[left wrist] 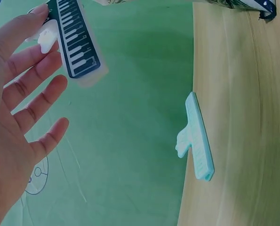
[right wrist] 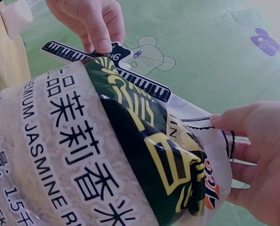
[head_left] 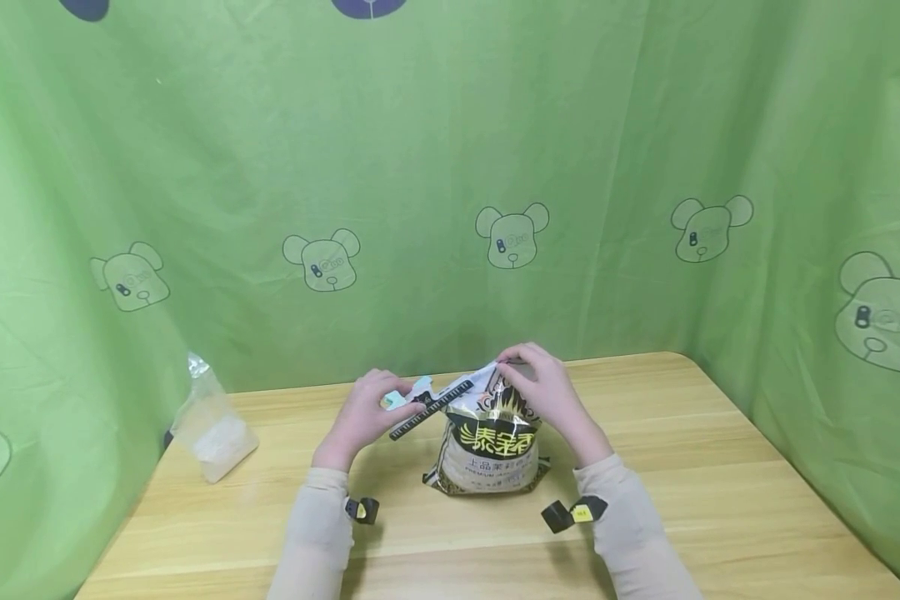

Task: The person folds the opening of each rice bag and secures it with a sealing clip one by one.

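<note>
My left hand pinches a bag clip with a black-and-white piano-key pattern between thumb and fingertips. In the left wrist view, the other fingers are spread apart. The clip slants beside the upper left of a rice bag, overlapping it in the right wrist view. This bag stands on the table, its top folded over to a slanting edge. At the upper corner, my right hand pinches the bag's top with thumb on one side and fingers behind. A mint-green clip lies near the table's far edge.
A clear plastic bag with white contents stands at the left of the wooden table. Green curtain with bear-head drawings hangs behind the table and along both sides.
</note>
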A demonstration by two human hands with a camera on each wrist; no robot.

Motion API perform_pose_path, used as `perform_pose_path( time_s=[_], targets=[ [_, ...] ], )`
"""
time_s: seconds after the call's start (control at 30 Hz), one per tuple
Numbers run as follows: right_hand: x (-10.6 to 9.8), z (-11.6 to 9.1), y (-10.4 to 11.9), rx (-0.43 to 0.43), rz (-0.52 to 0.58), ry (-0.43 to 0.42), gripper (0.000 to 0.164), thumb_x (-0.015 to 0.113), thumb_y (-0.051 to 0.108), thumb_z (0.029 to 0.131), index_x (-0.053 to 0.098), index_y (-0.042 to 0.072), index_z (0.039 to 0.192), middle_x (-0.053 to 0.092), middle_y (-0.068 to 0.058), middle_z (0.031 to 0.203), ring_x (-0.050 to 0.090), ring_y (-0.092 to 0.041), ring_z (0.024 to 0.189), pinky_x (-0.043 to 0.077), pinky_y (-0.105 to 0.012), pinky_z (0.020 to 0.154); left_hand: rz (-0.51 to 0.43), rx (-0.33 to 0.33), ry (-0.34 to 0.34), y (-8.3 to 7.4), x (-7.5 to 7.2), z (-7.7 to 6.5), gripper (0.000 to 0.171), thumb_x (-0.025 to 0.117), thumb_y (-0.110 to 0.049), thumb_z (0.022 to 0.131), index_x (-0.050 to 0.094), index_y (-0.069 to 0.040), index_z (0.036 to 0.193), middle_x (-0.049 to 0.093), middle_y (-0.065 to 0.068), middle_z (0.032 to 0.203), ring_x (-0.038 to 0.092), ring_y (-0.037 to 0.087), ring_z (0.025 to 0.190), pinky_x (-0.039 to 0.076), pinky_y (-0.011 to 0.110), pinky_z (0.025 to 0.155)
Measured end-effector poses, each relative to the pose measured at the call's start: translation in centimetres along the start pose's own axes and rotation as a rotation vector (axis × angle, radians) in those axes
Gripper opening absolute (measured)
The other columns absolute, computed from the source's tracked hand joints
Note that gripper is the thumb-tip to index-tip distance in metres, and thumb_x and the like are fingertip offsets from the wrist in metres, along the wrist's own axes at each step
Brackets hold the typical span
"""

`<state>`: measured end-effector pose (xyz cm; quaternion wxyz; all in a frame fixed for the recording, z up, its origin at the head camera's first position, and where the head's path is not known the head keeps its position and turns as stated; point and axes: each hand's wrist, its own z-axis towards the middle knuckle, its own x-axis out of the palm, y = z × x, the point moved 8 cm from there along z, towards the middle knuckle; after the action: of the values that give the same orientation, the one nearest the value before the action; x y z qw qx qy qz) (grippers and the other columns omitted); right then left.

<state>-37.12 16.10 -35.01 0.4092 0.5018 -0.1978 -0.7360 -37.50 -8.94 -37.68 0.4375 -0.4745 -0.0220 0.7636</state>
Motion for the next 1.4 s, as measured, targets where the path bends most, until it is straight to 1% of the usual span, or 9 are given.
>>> perform_pose_path(
  time_s=[0.2,0.47,0.67,0.8,0.93,1.0,1.17,1.23,1.4],
  targets=[
    [0.1,0.0,-0.2,-0.01,-0.011,-0.006,0.02,0.063,0.022,0.094,0.066,0.009,0.109,0.066,-0.012,0.117,0.059,-0.032,0.115,0.04,-0.059,0.105,-0.007,-0.025,0.002,-0.2,-0.2,-0.1,0.028,0.08,-0.037,0.076,0.072,-0.015,0.092,0.07,-0.003,0.091,0.061,0.014,0.092,0.052,0.038,0.088],
    [0.1,0.1,-0.3,0.0,-0.003,-0.011,0.019,0.063,0.022,0.094,0.066,0.01,0.109,0.066,-0.011,0.117,0.059,-0.031,0.115,0.041,-0.059,0.105,-0.121,-0.094,0.03,0.4,0.1,0.0,0.024,0.081,-0.033,0.076,0.07,-0.016,0.089,0.068,-0.004,0.089,0.063,0.014,0.09,0.053,0.037,0.086],
    [0.0,0.2,-0.4,0.004,-0.002,-0.012,0.019,0.063,0.022,0.094,0.066,0.01,0.108,0.066,-0.011,0.116,0.059,-0.031,0.115,0.041,-0.058,0.105,-0.156,-0.129,0.037,0.9,0.3,0.1,0.023,0.08,-0.035,0.076,0.069,-0.019,0.087,0.068,-0.006,0.087,0.063,0.012,0.089,0.052,0.033,0.084],
    [0.0,0.2,-0.3,0.009,-0.001,-0.01,0.019,0.063,0.022,0.094,0.066,0.01,0.108,0.066,-0.011,0.117,0.059,-0.031,0.115,0.041,-0.058,0.106,-0.167,-0.132,0.033,0.8,0.3,0.2,0.021,0.081,-0.033,0.076,0.068,-0.019,0.085,0.067,-0.006,0.085,0.062,0.012,0.086,0.051,0.029,0.079],
    [0.0,0.2,-0.2,0.008,0.0,-0.01,0.019,0.063,0.022,0.094,0.066,0.01,0.108,0.066,-0.011,0.117,0.059,-0.031,0.114,0.041,-0.057,0.106,-0.165,-0.128,0.034,0.6,0.3,0.2,0.021,0.08,-0.033,0.077,0.066,-0.019,0.084,0.066,-0.006,0.085,0.061,0.011,0.085,0.05,0.027,0.077],
    [0.0,0.2,-0.2,0.007,-0.001,-0.011,0.019,0.063,0.022,0.094,0.066,0.01,0.108,0.066,-0.011,0.117,0.059,-0.031,0.114,0.042,-0.057,0.106,-0.167,-0.124,0.031,0.5,0.3,0.2,0.021,0.08,-0.033,0.078,0.065,-0.019,0.084,0.065,-0.006,0.085,0.061,0.011,0.086,0.051,0.03,0.077],
    [0.1,0.1,0.0,0.003,0.0,-0.011,0.019,0.063,0.021,0.094,0.066,0.009,0.108,0.066,-0.011,0.117,0.059,-0.031,0.114,0.042,-0.057,0.105,-0.163,-0.115,0.02,0.2,0.4,0.3,0.022,0.079,-0.034,0.078,0.063,-0.02,0.083,0.064,-0.007,0.085,0.06,0.011,0.085,0.051,0.03,0.077],
    [0.1,0.1,0.0,0.002,0.0,-0.011,0.019,0.062,0.021,0.094,0.066,0.009,0.109,0.066,-0.012,0.117,0.059,-0.031,0.115,0.042,-0.057,0.105,-0.155,-0.106,0.016,0.1,0.5,0.3,0.022,0.079,-0.034,0.079,0.063,-0.019,0.083,0.063,-0.007,0.085,0.06,0.01,0.085,0.05,0.029,0.078],
    [0.1,0.1,-0.1,0.0,-0.001,-0.011,0.019,0.062,0.021,0.094,0.066,0.009,0.108,0.066,-0.012,0.117,0.059,-0.032,0.115,0.042,-0.058,0.105,-0.128,-0.084,0.002,-0.4,0.4,0.4,0.023,0.079,-0.033,0.079,0.064,-0.017,0.085,0.064,-0.005,0.085,0.06,0.01,0.085,0.052,0.03,0.078]
  ],
)
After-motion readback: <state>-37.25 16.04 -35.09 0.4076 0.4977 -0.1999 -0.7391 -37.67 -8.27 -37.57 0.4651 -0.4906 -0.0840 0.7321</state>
